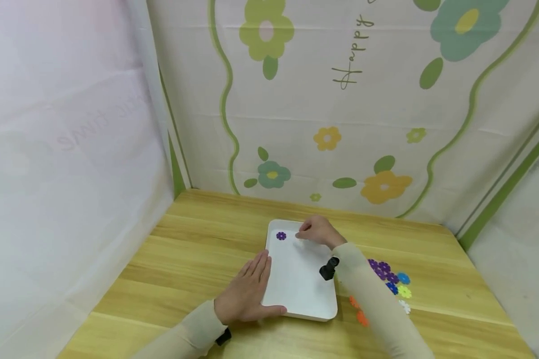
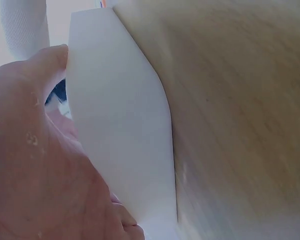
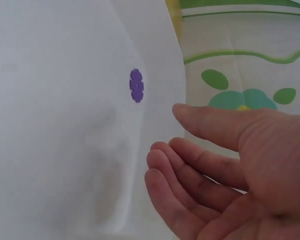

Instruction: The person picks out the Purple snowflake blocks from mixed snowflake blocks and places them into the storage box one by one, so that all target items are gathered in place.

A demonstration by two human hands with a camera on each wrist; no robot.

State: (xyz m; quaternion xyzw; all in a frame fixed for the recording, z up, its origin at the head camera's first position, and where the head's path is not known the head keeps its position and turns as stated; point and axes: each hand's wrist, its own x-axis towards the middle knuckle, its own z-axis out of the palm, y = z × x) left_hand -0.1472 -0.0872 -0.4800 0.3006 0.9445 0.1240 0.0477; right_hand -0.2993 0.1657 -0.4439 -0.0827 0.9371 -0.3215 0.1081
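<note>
A shallow white tray (image 1: 296,279) lies on the table. My left hand (image 1: 246,290) rests at its near left corner, fingers straight along the left rim and thumb along the front; in the left wrist view the palm is against the tray wall (image 2: 120,110). Over the tray's far end is my right hand (image 1: 319,232). The right wrist view shows its thumb apart from loosely bent fingers, with nothing between them. One purple flower-shaped disc (image 1: 281,236) lies inside the far left corner, to the left of the right hand; it also appears as a purple disc (image 3: 136,86) in the right wrist view.
Right of the tray, partly behind the right sleeve, several purple discs (image 1: 384,268) lie beside a blue disc (image 1: 403,278), a yellow disc (image 1: 404,291), a white disc (image 1: 404,306) and an orange disc (image 1: 362,318). A flower-printed curtain (image 1: 296,109) stands behind the wooden table (image 1: 193,249).
</note>
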